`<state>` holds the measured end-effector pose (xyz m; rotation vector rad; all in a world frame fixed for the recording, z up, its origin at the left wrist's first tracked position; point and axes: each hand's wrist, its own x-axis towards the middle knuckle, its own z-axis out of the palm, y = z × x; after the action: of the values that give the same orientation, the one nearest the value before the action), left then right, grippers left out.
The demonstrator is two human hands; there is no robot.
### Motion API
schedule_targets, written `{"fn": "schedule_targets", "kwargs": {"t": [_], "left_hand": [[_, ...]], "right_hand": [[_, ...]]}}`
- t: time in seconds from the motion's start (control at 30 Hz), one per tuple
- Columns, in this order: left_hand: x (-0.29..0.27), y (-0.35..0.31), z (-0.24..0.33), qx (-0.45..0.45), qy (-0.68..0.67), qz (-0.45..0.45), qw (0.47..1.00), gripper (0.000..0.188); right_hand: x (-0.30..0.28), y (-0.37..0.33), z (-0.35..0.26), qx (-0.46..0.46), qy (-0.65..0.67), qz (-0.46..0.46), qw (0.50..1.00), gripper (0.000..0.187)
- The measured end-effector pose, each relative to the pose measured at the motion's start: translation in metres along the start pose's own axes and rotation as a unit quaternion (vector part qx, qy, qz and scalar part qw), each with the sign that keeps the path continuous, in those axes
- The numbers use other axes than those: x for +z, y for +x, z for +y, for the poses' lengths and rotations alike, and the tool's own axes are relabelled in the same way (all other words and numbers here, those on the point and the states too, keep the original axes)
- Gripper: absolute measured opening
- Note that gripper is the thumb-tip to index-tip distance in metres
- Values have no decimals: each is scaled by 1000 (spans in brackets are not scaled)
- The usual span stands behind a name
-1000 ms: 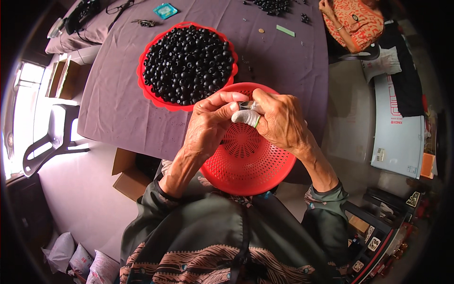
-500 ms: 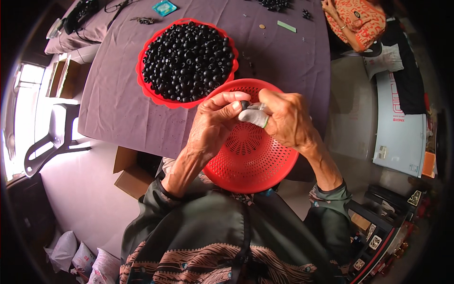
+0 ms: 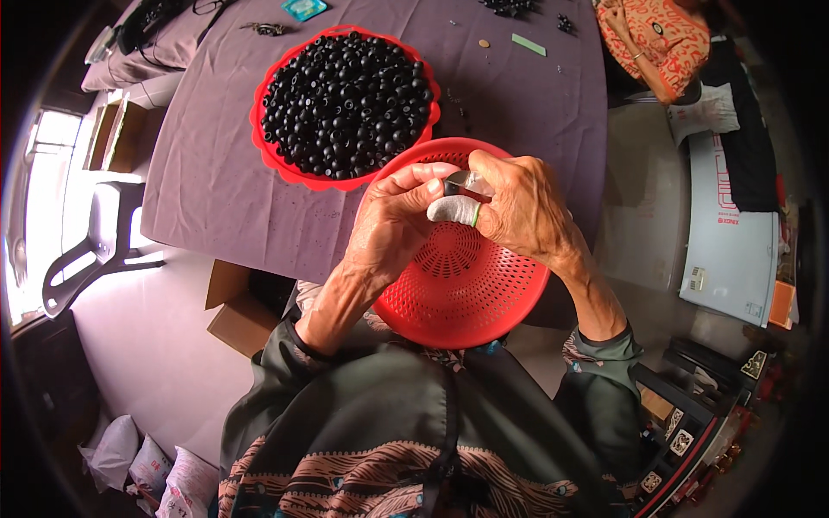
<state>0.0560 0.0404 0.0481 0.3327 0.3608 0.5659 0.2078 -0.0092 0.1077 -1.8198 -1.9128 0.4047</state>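
My left hand pinches a small black round piece between thumb and forefinger. Close against that piece is a short, thin metal blade, gripped in the closed fingers of my right hand. A white cloth thumb cover with a green edge is on my right thumb, just under the piece. Both hands meet above a red plastic colander, whose visible inside shows no pieces. Beyond it, a red scalloped basin on the table holds a heap of black round pieces, many with a hole.
A purple cloth covers the table. A green strip and a blue packet lie on its far part. Someone in an orange patterned shirt sits far right. At left are a dark chair and an open cardboard box.
The blade in my right hand has turned and shows more of its metal against the black piece. My right thumb has shifted slightly left. The whole view has tilted a little.
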Motion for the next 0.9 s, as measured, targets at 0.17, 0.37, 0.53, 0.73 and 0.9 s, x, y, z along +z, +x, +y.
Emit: {"fn": "schedule_targets", "kwargs": {"t": [0.17, 0.37, 0.53, 0.73, 0.9], "left_hand": [[0, 1, -1, 10, 8, -3, 1000, 16], [-2, 1, -1, 12, 16, 6, 1000, 16], [-1, 0, -1, 14, 15, 11, 1000, 16], [0, -1, -5, 46, 33, 27, 998, 16], [2, -1, -8, 65, 51, 37, 996, 16]], "right_hand": [[4, -2, 4, 12, -2, -9, 1000, 54], [4, -3, 4, 16, -2, -13, 1000, 52], [7, -5, 5, 15, 6, -10, 1000, 52], [10, -8, 4, 0, -21, 12, 1000, 50], [9, -10, 6, -9, -46, 10, 999, 48]]}}
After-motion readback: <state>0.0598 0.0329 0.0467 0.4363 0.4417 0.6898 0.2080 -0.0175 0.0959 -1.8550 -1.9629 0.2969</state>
